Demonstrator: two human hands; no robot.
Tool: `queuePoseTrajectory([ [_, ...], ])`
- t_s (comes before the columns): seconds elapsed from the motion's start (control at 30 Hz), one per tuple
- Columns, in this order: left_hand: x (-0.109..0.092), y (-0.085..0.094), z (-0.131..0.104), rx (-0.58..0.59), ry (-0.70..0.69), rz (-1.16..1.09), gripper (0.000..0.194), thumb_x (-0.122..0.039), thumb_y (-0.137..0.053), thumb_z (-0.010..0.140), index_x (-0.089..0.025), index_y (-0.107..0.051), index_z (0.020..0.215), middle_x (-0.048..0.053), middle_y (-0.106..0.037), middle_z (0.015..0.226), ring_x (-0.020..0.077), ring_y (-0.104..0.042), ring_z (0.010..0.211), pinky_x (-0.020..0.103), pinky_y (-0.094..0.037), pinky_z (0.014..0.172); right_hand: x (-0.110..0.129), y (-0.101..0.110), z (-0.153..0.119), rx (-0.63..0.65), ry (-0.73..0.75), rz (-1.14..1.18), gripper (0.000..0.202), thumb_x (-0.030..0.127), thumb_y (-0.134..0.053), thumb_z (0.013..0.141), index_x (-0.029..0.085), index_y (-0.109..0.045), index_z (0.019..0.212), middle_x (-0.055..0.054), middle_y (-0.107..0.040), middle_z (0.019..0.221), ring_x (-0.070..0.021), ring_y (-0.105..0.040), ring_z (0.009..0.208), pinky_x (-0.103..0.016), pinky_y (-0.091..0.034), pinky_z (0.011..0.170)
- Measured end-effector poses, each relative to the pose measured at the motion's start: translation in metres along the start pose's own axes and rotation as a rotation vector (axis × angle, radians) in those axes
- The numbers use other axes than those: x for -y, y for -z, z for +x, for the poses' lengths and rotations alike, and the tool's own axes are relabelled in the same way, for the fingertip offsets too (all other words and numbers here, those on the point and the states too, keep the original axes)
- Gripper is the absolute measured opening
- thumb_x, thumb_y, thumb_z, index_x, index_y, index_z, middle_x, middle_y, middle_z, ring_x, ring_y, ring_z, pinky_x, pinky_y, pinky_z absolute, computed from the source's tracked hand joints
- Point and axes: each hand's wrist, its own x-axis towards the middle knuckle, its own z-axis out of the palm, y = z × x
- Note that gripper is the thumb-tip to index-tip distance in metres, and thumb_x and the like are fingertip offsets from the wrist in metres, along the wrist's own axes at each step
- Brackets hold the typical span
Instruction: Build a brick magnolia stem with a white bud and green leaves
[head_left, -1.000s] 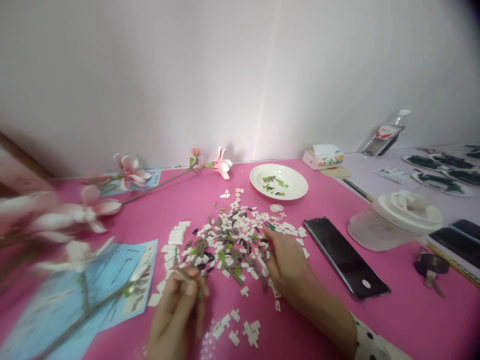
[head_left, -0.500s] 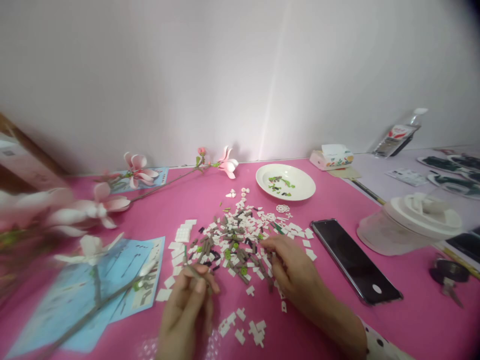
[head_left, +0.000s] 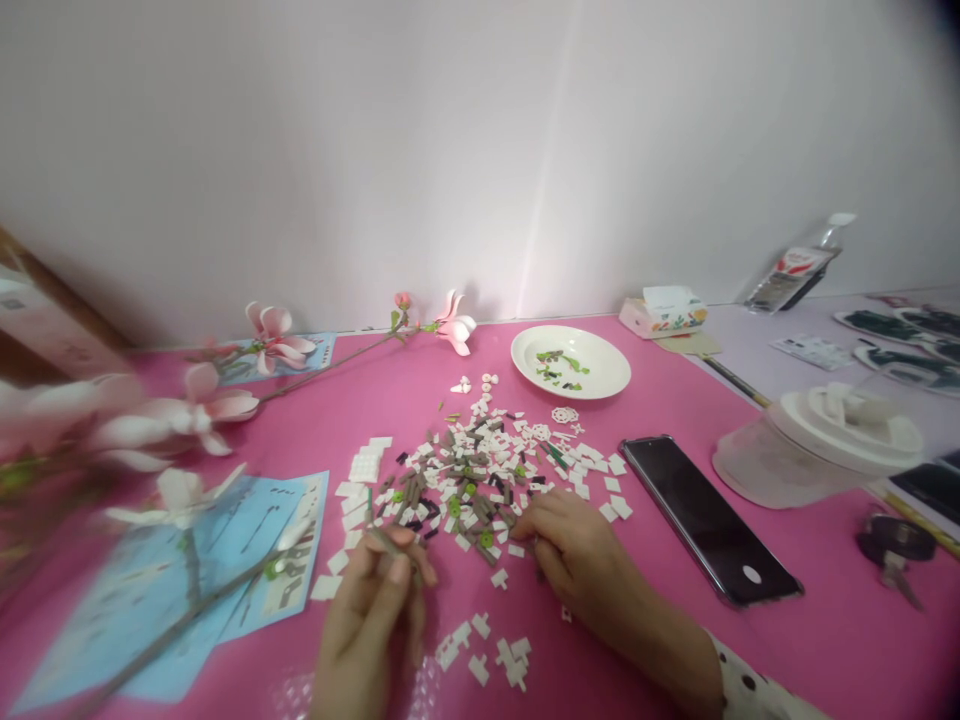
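My left hand is closed around a thin grey-brown stick piece with a dark green tip pointing up, at the lower left of the pile. My right hand lies palm down at the pile's right edge, its fingers bent and touching pieces; whether they grip one is hidden. Between and beyond the hands spreads a pile of small white, grey-brown, black and lime green pieces. White flat pieces lie left of it, and a few white ones lie nearer the front.
A white plate with green bits stands behind the pile. On the right are a phone, a lidded tub and keys. Flower stems lie over blue sheets at left. A tissue box stands near the wall.
My right hand has shifted slightly left and nearer to me along the pile's edge, uncovering some pieces behind it. My left hand still holds the stick piece.
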Motion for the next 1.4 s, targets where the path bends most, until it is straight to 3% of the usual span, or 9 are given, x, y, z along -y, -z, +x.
queuePoseTrajectory([
  [0.17, 0.001, 0.001, 0.001, -0.005, 0.006, -0.022, 0.028, -0.033, -0.075, 0.074, -0.020, -0.059, 0.094, -0.001, -0.063, 0.075, 0.0059, -0.046, 0.046, 0.013, -0.035, 0.039, 0.000, -0.001, -0.001, -0.002, -0.006, 0.000, 0.026, 0.001, -0.041, 0.077, 0.017, -0.061, 0.075, -0.004, -0.059, 0.072, -0.0188, -0.050, 0.070, -0.031, -0.037, 0.066],
  [0.33, 0.000, 0.000, 0.001, 0.013, 0.001, -0.015, 0.023, -0.033, -0.072, 0.078, -0.021, -0.058, 0.093, -0.003, -0.063, 0.076, 0.0033, -0.041, 0.041, 0.014, -0.035, 0.038, 0.000, -0.001, -0.002, -0.004, -0.003, 0.016, 0.026, 0.000, -0.041, 0.077, 0.017, -0.060, 0.076, -0.004, -0.059, 0.072, -0.0184, -0.050, 0.072, -0.031, -0.037, 0.067],
  [0.5, -0.001, -0.001, 0.000, -0.022, 0.038, -0.089, 0.032, -0.030, -0.080, 0.069, -0.020, -0.061, 0.092, -0.001, -0.064, 0.079, 0.0072, -0.052, 0.053, 0.013, -0.039, 0.041, 0.000, -0.001, -0.001, -0.007, 0.004, 0.031, 0.027, -0.001, -0.041, 0.077, 0.017, -0.060, 0.077, -0.003, -0.059, 0.073, -0.0179, -0.050, 0.072, -0.030, -0.036, 0.066],
  [0.73, 0.000, 0.001, 0.001, 0.031, -0.020, 0.026, 0.028, -0.034, -0.074, 0.077, -0.018, -0.063, 0.097, 0.000, -0.067, 0.074, 0.0028, -0.041, 0.041, 0.013, -0.036, 0.040, 0.001, -0.001, 0.000, -0.007, 0.024, 0.030, 0.025, -0.001, -0.042, 0.077, 0.017, -0.060, 0.076, -0.004, -0.058, 0.073, -0.0184, -0.050, 0.072, -0.031, -0.036, 0.066],
  [1.03, 0.001, 0.000, 0.002, 0.055, -0.039, 0.033, 0.023, -0.033, -0.071, 0.080, -0.018, -0.063, 0.096, 0.000, -0.066, 0.075, 0.0027, -0.042, 0.041, 0.011, -0.036, 0.039, 0.012, 0.001, 0.002, 0.077, 0.048, -0.034, 0.017, 0.007, -0.053, 0.078, 0.019, -0.064, 0.084, -0.005, -0.054, 0.080, -0.0210, -0.049, 0.079, -0.034, -0.038, 0.070],
  [1.4, 0.001, 0.002, 0.001, 0.070, -0.043, 0.046, 0.020, -0.033, -0.068, 0.083, -0.019, -0.062, 0.095, -0.001, -0.065, 0.075, 0.0017, -0.041, 0.040, 0.011, -0.035, 0.039, 0.014, 0.002, 0.001, 0.102, 0.026, -0.056, 0.018, 0.007, -0.052, 0.081, 0.019, -0.065, 0.085, -0.005, -0.052, 0.081, -0.0218, -0.048, 0.082, -0.036, -0.038, 0.072],
])
